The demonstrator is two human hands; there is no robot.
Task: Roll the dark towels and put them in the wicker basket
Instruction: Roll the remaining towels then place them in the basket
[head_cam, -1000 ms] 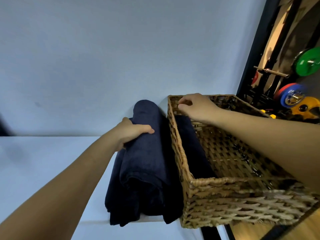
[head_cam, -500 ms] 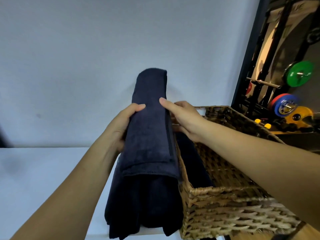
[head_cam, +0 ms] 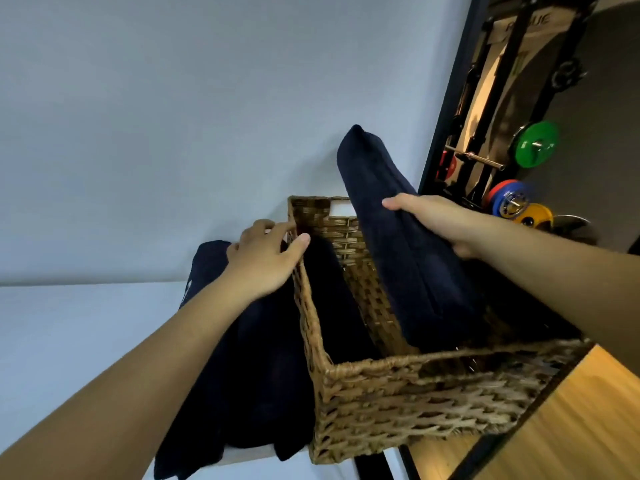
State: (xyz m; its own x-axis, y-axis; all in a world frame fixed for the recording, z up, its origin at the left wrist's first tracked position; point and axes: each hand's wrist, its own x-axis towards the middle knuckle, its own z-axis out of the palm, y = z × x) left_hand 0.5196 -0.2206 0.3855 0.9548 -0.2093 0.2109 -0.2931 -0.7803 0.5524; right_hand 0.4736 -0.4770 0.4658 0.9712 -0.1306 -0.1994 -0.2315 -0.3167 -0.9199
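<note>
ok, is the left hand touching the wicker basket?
Touching. Head view: the left hand straddles the rim of the wicker basket, thumb inside, fingers outside.

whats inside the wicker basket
A dark towel lies along the wicker basket's left wall; the right hand holds a second towel tilted into it. The floor under them is hidden.

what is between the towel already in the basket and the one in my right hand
In the head view, only a bare strip of the wicker basket shows between the towel lying inside and the rolled towel in the right hand.
</note>
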